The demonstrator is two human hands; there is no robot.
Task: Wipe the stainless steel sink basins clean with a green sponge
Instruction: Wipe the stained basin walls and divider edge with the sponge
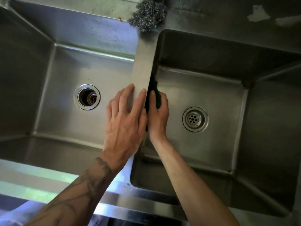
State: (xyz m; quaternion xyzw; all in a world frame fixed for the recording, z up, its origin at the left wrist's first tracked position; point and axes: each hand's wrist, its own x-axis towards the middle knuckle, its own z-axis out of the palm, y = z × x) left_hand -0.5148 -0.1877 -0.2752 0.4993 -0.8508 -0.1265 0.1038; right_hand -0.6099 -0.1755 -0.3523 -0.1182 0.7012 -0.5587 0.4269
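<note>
Two stainless steel basins lie below me, the left basin (pixel 65 98) and the right basin (pixel 211 88), split by a flat steel divider (pixel 143 62). My right hand (pixel 158 115) is inside the right basin and presses a green sponge (pixel 156 95) against the basin's left wall, just under the divider's edge; much of the sponge is hidden by the hand and the divider. My left hand (pixel 125 121) rests flat on the divider with its fingers spread and straight, holding nothing.
A steel wool scourer (pixel 148 15) sits on the back ledge above the divider. The left basin has an open drain (pixel 86 97); the right basin has a perforated strainer drain (pixel 195 119). The sink's front rim (pixel 48 180) runs below my arms.
</note>
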